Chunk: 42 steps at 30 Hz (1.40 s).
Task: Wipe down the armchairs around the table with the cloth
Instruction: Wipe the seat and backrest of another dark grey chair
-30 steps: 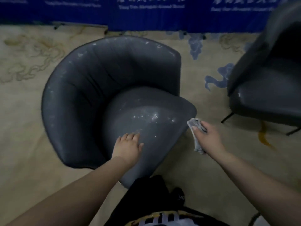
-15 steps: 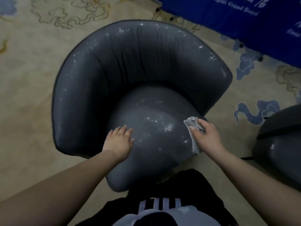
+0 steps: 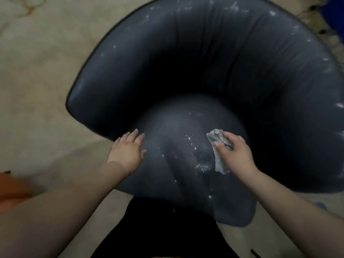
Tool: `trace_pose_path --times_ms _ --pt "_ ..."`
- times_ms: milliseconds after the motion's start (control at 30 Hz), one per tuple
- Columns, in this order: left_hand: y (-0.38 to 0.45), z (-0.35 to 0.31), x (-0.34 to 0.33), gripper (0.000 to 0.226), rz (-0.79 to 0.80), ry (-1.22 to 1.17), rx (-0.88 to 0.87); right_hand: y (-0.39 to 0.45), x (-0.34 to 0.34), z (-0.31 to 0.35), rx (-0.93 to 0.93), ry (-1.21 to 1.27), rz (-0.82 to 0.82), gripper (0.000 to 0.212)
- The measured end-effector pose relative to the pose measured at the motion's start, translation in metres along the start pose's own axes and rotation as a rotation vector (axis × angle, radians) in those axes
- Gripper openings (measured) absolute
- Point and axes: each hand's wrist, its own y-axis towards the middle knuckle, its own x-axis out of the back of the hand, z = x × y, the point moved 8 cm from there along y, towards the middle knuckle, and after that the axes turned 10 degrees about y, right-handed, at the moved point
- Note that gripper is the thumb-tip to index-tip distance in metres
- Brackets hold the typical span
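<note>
A dark grey armchair [image 3: 214,58] with a curved back fills most of the view, white specks scattered over its seat cushion [image 3: 178,146] and rim. My left hand [image 3: 128,151] rests flat on the left side of the cushion, fingers straight. My right hand [image 3: 234,153] grips a crumpled grey cloth [image 3: 218,149] over the right part of the cushion; the cloth sticks out past my thumb and hangs below my palm onto the seat.
Beige patterned carpet [image 3: 37,81] surrounds the chair. An orange object [image 3: 13,190] lies at the left edge. My dark clothing [image 3: 167,229] shows below the seat's front edge. A blue strip [image 3: 335,13] shows at top right.
The view has closed in on the armchair, and the second chair has left the frame. My right hand has carried the cloth from beside the seat onto the cushion. My left hand stays on the seat.
</note>
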Motion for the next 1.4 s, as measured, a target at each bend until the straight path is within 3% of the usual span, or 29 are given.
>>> trace_pose_path --times_ms 500,700,800,967,1167,1267,1400 --pt "0.015 0.074 -0.184 0.105 0.105 -0.367 0.493 0.090 -0.190 -0.029 0.236 -0.108 0.309 0.043" --pt "0.013 0.082 -0.233 0.106 0.059 -0.509 0.544 0.100 -0.281 -0.009 0.546 -0.261 0.410 0.044" --pt "0.014 0.078 -0.239 0.104 0.017 -0.581 0.550 0.106 -0.318 0.004 0.727 -0.364 0.369 0.042" --pt "0.012 0.073 -0.244 0.099 -0.080 -0.626 0.572 0.107 -0.365 -0.005 0.658 -0.468 0.219 0.040" --pt "0.001 0.078 -0.248 0.100 -0.132 -0.671 0.596 0.037 -0.363 -0.030 1.029 -0.528 0.527 0.038" --pt "-0.002 0.084 -0.249 0.099 -0.123 -0.637 0.581 0.065 -0.355 -0.016 1.041 -0.563 0.417 0.034" --pt "-0.004 0.091 -0.251 0.096 -0.115 -0.644 0.589 0.105 -0.388 0.009 0.821 -0.566 0.188 0.036"
